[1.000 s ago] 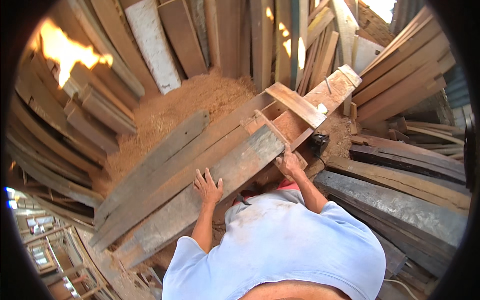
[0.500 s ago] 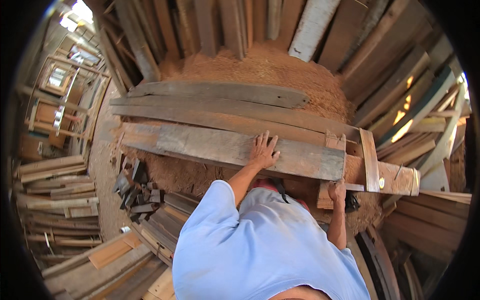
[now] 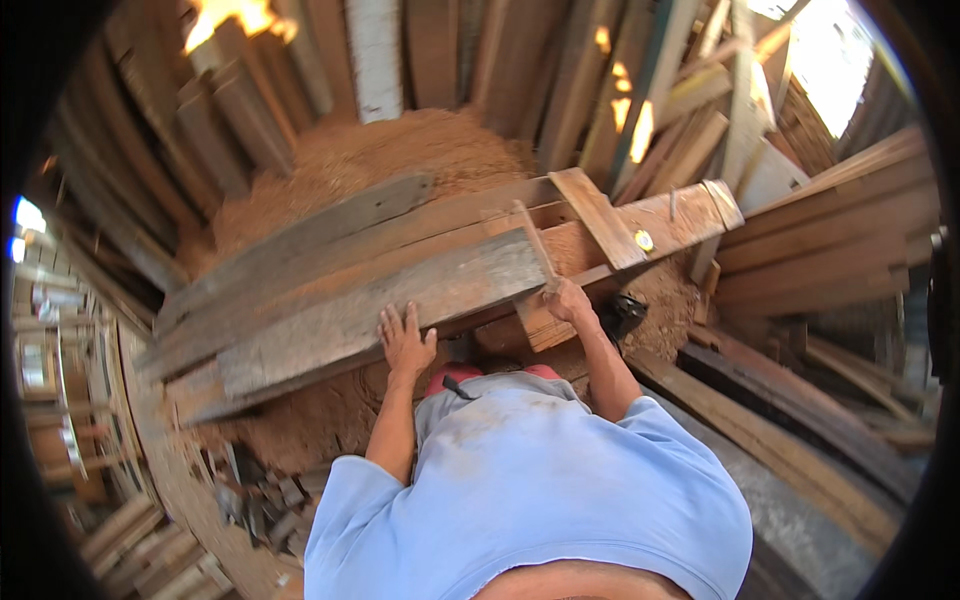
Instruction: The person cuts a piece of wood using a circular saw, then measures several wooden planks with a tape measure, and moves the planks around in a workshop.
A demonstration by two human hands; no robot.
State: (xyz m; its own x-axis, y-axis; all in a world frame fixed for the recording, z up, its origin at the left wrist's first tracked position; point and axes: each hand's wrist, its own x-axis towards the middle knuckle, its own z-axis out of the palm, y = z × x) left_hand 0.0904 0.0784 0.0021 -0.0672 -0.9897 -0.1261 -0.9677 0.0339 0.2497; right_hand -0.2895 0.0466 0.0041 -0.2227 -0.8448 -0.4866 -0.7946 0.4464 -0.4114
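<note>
A slat crosses our table near its right end; the board lies under our spread left grip, its corner at our curled right grip, pinch unclear.

Woodworking shop: leaning planks, heaped sawdust

Over the last second, I have curled the index finger of my right hand, which had pointed out straight at the right end of the grey plank. The wood block that showed to the right of that hand now shows to its left. Since half a second ago, my left hand has drawn back toward the plank's near edge. My view, swung left then, has turned right again, showing more of the bright opening at far right.
</note>
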